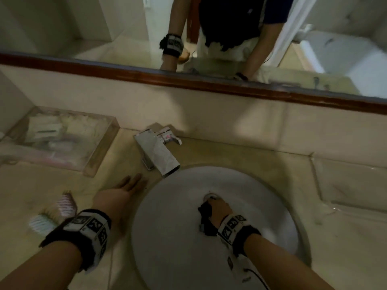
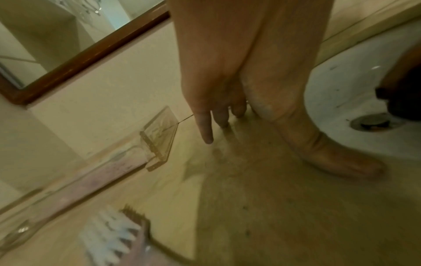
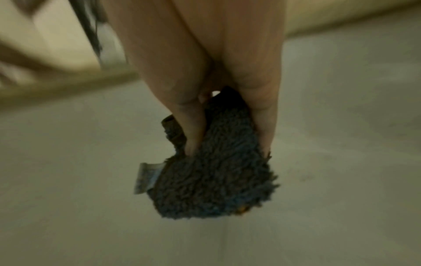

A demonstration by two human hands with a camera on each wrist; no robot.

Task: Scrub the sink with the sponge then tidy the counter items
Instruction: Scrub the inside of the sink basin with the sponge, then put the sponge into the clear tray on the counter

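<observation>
my right hand (image 1: 218, 208) gripped the fuzzy dark sponge (image 3: 214, 172) down in the sink (image 1: 178, 206) beside the drain (image 2: 370, 123), scrubbing; my left hand (image 1: 117, 195) lay flat, fingers straight, on the counter (image 1: 272, 164) at the sink's left rim, likely bracing.

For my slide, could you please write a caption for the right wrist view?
Right hand grips a dark fluffy sponge over the pale sink surface.
</observation>
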